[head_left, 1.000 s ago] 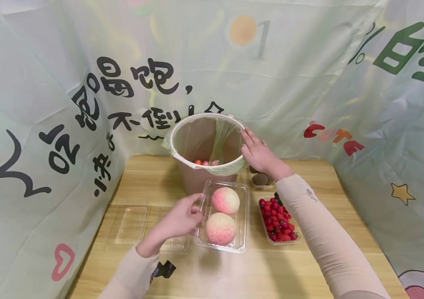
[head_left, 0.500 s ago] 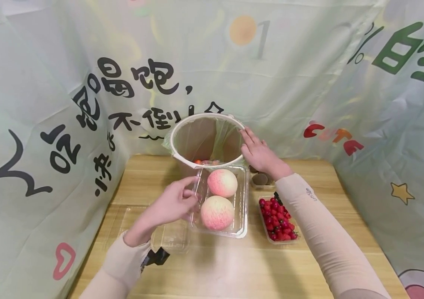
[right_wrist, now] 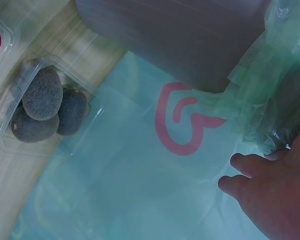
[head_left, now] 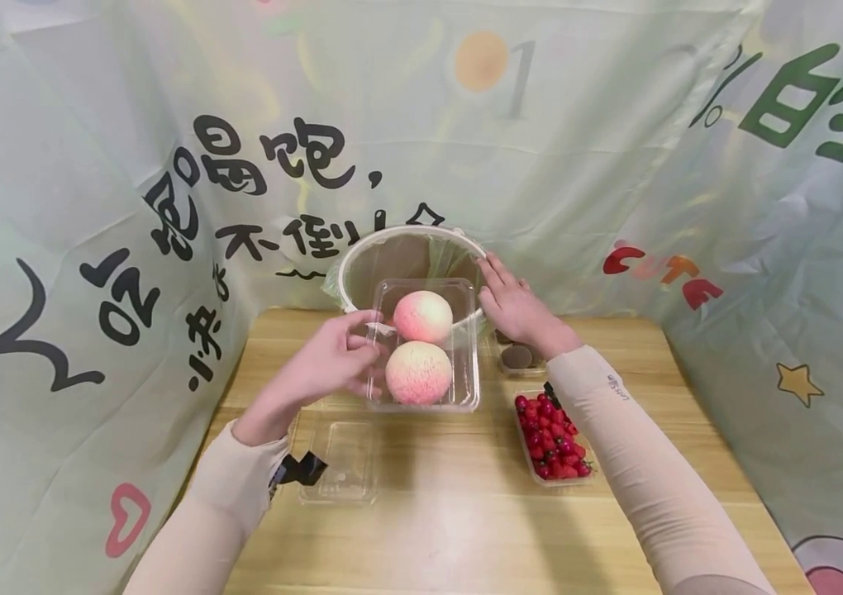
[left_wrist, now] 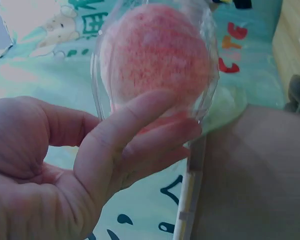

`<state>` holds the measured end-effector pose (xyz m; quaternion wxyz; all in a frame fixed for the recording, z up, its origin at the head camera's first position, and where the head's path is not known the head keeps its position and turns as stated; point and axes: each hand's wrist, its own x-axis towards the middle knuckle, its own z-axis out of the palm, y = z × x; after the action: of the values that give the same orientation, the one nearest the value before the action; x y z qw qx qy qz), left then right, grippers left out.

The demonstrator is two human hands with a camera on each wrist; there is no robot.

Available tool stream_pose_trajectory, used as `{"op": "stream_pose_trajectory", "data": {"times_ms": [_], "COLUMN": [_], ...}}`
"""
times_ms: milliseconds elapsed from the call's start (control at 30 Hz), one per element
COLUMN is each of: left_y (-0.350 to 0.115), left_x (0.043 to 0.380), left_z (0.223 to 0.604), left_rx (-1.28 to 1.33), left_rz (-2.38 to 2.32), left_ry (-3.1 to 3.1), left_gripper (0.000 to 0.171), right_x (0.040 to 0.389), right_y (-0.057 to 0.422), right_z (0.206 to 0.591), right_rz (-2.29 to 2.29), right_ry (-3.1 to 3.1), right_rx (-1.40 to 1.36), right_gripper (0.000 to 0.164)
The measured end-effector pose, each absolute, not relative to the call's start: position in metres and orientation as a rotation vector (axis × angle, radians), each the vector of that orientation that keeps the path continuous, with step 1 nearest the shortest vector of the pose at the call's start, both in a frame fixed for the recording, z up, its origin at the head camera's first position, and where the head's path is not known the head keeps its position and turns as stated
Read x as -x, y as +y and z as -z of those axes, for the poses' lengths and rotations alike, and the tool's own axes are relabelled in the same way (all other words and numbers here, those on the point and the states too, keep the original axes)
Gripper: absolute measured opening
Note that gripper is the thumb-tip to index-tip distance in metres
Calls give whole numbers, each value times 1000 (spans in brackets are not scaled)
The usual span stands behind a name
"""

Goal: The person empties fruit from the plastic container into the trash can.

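Note:
My left hand (head_left: 334,355) grips the left side of a clear plastic container (head_left: 464,380) between thumb and fingers. Two pink-and-cream peaches, a far peach (head_left: 423,316) and a near peach (head_left: 419,373), lie in it. The container is raised off the table and overlaps the near rim of a brown bin (head_left: 373,235) lined with a green bag (head_left: 442,252). In the left wrist view a peach (left_wrist: 155,60) shows through the plastic. My right hand (head_left: 520,310) rests on the bin's right rim, fingers fairly straight; its thumb is hidden. Some fingertips (right_wrist: 235,185) hang beside the bag in the right wrist view.
A clear tray of red berries (head_left: 554,438) stands right of centre. Behind my right wrist sits a clear box with several dark oval fruits or stones (right_wrist: 42,95). An empty clear tray (head_left: 350,463) lies left of centre. Printed cloth (head_left: 578,124) surrounds the table (head_left: 436,529).
My left hand has carried the container of peaches forward and up, from in front of the bin to over its near rim. The right hand has stayed on the rim.

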<state>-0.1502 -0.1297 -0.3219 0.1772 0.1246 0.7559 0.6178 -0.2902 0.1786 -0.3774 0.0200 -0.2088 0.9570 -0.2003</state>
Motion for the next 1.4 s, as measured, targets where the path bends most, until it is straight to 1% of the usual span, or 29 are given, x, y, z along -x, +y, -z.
{"op": "stream_pose_trajectory", "data": {"times_ms": [167,400,600,867,1100,1400], "left_y": [-130,-129,-130,-129,-121,-115], "left_x": [166,186,205,234,256,269], "left_z": [321,313,308,303,307,317], "left_rx": [-297,-224,-170,-153,-182,-117], "left_rz": [-1773,-1727,-1738,-1809,-1853,-1893], "left_ry": [2175,2246,2255,2290,2424,2614], "left_gripper": [58,68,71,69,59,60], "right_x": [289,292,293,294,296,296], "right_y": [178,178,176,176,177,177], "right_z": [379,379,379,379,379,380], "right_rz": [626,640,639,629,629,624], "right_ry": [2968,2977,2985,2980,2983,2969], "right_rx": [643,640,647,633,621,622], "right_gripper": [68,69,69,69,70,71]}}
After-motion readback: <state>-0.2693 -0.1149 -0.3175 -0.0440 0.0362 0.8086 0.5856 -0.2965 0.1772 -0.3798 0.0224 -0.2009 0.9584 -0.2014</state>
